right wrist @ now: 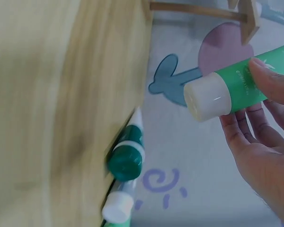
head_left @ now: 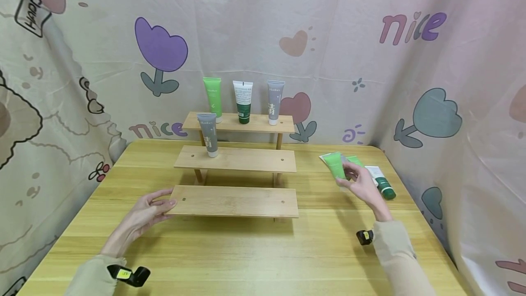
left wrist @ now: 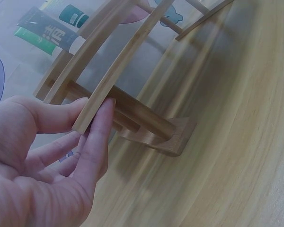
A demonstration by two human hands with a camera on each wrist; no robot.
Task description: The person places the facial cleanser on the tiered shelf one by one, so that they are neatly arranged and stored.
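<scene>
My left hand (head_left: pixel 144 214) pinches the left end of the lowest board of a three-step wooden stand (head_left: pixel 234 201), thumb above and fingers below in the left wrist view. My right hand (head_left: pixel 363 184) grips a light green squeeze tube (head_left: pixel 334 164); its white cap (right wrist: pixel 208 98) faces away from the hand in the right wrist view. On the top step stand a green tube (head_left: pixel 213 95), a white and dark green tube (head_left: pixel 243 99) and a lavender-grey tube (head_left: pixel 274 99). A darker grey tube (head_left: pixel 208 132) stands on the middle step, at its left.
More tubes lie on the table's right side, including a white and dark green tube (head_left: pixel 383 182) and a green tube partly hidden behind my right hand. The wooden table (head_left: pixel 246 259) ends at a patterned curtain (head_left: pixel 328 58) behind and at both sides.
</scene>
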